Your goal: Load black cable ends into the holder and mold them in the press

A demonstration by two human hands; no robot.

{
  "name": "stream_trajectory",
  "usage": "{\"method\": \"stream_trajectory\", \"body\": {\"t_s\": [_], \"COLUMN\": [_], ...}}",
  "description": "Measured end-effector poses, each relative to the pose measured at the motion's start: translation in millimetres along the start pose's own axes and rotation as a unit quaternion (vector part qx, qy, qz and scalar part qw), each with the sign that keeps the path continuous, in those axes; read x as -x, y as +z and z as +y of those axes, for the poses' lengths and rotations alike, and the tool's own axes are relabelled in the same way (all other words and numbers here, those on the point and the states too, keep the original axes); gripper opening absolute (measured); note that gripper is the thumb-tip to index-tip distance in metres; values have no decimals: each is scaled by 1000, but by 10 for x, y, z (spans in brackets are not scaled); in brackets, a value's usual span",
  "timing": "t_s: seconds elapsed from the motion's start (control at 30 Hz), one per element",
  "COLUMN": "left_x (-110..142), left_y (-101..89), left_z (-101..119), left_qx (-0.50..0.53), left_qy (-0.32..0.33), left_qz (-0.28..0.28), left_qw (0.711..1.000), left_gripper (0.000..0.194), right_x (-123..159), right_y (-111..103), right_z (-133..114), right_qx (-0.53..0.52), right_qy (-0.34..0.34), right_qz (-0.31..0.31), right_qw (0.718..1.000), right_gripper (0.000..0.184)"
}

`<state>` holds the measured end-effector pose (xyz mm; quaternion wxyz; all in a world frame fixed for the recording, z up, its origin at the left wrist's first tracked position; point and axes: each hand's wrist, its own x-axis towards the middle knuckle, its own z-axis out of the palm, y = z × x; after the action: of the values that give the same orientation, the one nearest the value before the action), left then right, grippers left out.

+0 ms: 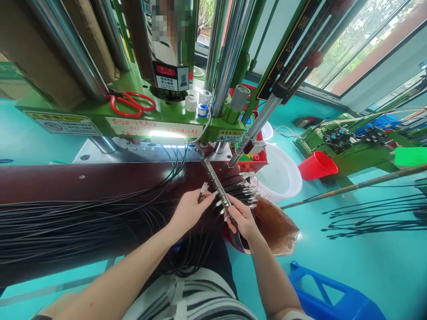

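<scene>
While the right hand (pixel 243 218) grips the bar (pixel 215 180) above the table (pixel 66 178), the left hand (pixel 190 206) pinches a plug (pixel 204 189) just beside it — loading, by the look of it — and the next move calls for squaring plug to bar

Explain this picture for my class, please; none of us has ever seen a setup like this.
There is no robot here, only a person's bare hands, seen from one head-worn camera looking forward and down. The left hand holds a small metal connector. The right hand grips the near end of a long metal bar, which points toward a green machine. Many black cables lie across the dark brown table, and silvery cable ends cluster to the right of the bar. Red-handled scissors rest on the machine's ledge.
</scene>
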<state>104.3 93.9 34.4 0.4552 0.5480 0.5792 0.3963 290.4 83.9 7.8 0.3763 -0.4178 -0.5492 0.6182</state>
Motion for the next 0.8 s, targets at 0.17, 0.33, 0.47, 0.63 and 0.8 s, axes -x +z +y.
{"method": "stream_trajectory", "body": {"t_s": [0.17,0.33,0.47,0.63,0.8], "left_x": [46,57,29,7,-11], "left_y": [-59,-57,-53,-91,-102], "left_z": [28,32,-21,-35,-22], "left_qx": [-7,83,173,119,103], "left_qy": [-4,-3,-19,-33,-59], "left_qz": [4,69,88,8,11], "left_qw": [1000,994,981,992,993], "left_gripper": [24,23,22,27,29], "right_x": [-6,2,6,-7,-12], "right_y": [8,26,16,-1,-18], "right_z": [6,31,20,9,18], "right_qx": [90,34,12,15,15], "right_qy": [-12,-7,-4,-3,5], "right_qz": [-47,-15,-7,-38,-40], "right_qw": [995,999,1000,999,999], "right_gripper": [45,44,44,43,43]}}
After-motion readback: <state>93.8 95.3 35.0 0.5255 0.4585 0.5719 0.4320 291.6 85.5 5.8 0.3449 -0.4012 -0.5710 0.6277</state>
